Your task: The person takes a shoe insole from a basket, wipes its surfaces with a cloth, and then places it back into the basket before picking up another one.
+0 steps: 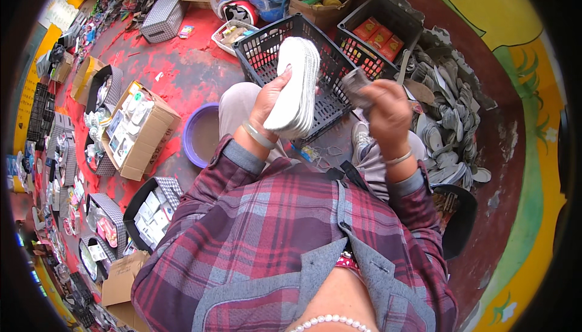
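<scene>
My left hand [271, 103] grips a thick stack of white insoles [295, 86], long and rounded at the ends, with the thumb on the upper face and the layered edges toward the right. The stack is tilted above a black plastic crate [332, 114]. To the right of the stack and apart from it, my right hand [388, 114] is closed round a small grey-brown block-like thing [356, 83]. Motion smears that hand and the thing, so its kind cannot be made out.
Grey, used-looking insoles [445, 107] heap up along the wall at right. Behind stands another black crate [379, 35] with red boxes. A purple basin [200, 135] sits left of my knee. Farther left are a cardboard box [154, 129] of white packages and several checked baskets [162, 16].
</scene>
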{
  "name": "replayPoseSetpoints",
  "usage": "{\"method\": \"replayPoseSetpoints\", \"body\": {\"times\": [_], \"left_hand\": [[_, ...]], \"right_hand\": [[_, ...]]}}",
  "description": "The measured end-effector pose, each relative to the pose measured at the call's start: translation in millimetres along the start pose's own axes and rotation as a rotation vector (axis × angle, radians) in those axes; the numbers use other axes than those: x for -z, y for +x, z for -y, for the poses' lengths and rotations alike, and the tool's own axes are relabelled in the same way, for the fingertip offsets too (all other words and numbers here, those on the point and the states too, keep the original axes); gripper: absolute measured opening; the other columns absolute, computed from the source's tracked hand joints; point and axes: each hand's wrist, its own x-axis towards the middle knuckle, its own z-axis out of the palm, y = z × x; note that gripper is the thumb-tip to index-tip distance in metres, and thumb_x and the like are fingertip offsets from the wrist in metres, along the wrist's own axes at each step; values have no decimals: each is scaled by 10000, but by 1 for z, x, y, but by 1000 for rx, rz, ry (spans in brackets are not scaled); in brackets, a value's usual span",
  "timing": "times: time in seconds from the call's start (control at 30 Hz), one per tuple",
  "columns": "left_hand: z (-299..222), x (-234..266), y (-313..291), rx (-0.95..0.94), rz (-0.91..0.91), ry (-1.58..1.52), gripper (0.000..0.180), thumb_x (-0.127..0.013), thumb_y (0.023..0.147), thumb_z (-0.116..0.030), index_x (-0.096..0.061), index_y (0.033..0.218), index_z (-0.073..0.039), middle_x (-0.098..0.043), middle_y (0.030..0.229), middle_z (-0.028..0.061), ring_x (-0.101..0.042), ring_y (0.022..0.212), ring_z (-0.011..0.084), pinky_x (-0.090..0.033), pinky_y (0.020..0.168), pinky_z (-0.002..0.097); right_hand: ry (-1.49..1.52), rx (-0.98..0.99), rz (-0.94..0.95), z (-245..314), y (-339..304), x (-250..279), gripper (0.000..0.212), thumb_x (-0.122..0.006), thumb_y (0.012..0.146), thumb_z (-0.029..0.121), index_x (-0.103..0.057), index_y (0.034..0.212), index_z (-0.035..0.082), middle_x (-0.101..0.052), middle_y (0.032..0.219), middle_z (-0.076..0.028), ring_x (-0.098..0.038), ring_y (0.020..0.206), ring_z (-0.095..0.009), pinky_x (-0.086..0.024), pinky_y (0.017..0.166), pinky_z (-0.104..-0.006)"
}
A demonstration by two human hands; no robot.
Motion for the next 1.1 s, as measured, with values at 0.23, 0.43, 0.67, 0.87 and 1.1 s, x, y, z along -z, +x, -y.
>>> {"method": "replayPoseSetpoints", "body": {"times": [0.23, 0.43, 0.67, 0.87, 1.1], "left_hand": [[20, -14, 1, 25, 15, -46, 443, -461, 960, -352, -495, 1245, -15, -622, 1068, 154, -629, 927, 252, -519, 837, 366], [32, 0, -3, 95, 32, 54, 344, -429, 974, -279, -511, 1189, -24, -611, 1037, 111, -612, 898, 202, -504, 808, 337], [23, -28, -15, 143, 199, 286, 481, -511, 940, -202, -343, 1354, -24, -573, 1160, 118, -623, 956, 192, -517, 820, 299], [23, -24, -13, 77, 161, 397, 533, -566, 911, -193, -330, 1352, -8, -572, 1166, 118, -628, 947, 167, -520, 804, 279], [18, -27, -20, -29, 124, 493, 584, -581, 902, -187, -298, 1377, 0, -565, 1154, 93, -608, 953, 152, -508, 807, 269]], "right_hand": [[444, -55, 64, 29, 10, 2, 365, -521, 741, -76, -622, 1086, -13, -584, 1093, -122, -561, 1020, -228, -435, 911, -319], [86, 359, 10, 42, 6, -28, 323, -608, 695, -29, -642, 1011, 33, -569, 920, -91, -567, 849, -257, -479, 768, -357], [-44, 39, -228, -15, 54, -26, 254, -579, 737, -25, -663, 969, 37, -602, 913, -152, -588, 852, -310, -477, 766, -361], [120, -152, -126, -34, 71, -31, 250, -546, 750, -7, -670, 963, 38, -627, 942, -125, -615, 893, -283, -480, 815, -328], [54, -95, -161, -16, 27, -37, 282, -558, 710, -63, -665, 953, 32, -602, 917, -123, -565, 898, -285, -442, 821, -352]]}}
